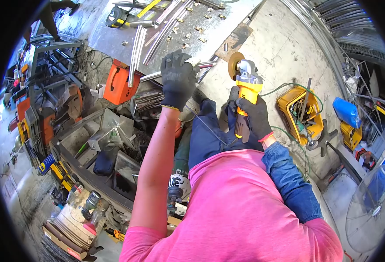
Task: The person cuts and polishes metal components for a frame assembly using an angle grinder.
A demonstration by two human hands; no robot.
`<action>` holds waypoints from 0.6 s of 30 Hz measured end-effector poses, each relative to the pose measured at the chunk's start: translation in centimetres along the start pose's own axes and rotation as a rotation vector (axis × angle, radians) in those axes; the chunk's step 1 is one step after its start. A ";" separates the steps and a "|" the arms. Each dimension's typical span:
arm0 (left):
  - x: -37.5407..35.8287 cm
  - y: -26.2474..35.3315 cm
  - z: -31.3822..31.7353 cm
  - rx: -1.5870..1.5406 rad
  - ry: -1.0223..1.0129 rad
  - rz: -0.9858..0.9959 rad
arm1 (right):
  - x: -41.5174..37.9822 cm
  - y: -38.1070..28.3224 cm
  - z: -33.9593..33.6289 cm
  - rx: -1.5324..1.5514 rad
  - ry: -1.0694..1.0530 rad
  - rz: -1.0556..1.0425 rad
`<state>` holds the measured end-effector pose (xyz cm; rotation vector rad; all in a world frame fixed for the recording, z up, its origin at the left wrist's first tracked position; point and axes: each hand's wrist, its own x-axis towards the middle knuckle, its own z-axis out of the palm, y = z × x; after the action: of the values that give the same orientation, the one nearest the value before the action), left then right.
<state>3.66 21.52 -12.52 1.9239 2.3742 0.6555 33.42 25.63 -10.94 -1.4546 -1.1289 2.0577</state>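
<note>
In the right hand [255, 115] we gripped a grinder [249, 84], its disc [234, 65] near the right end of a crosswise tube [207, 64] that the left hand [176, 78] seemingly clasped.

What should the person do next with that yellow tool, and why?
Probably ease the grinder's disc slightly toward the near end of the metal tube: the right hand grips the grinder, the left hand seems to steady the tube, and a gap shows between them. Whether the disc is spinning, I cannot tell.
</note>
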 end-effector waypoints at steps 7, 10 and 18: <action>0.9 -0.1 -0.9 -0.096 0.018 0.072 | 0.5 0.2 -0.9 0.014 -0.069 0.073; 0.9 -0.9 -0.3 -0.078 -0.053 0.058 | 0.2 -0.4 -0.7 0.090 -0.117 0.155; 1.2 -1.0 -0.5 -0.124 0.013 0.157 | 0.1 0.6 0.5 0.076 -0.125 0.117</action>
<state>2.32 22.31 -12.15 2.0725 2.1489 0.8056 33.04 25.19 -11.38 -1.4035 -1.0217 2.2736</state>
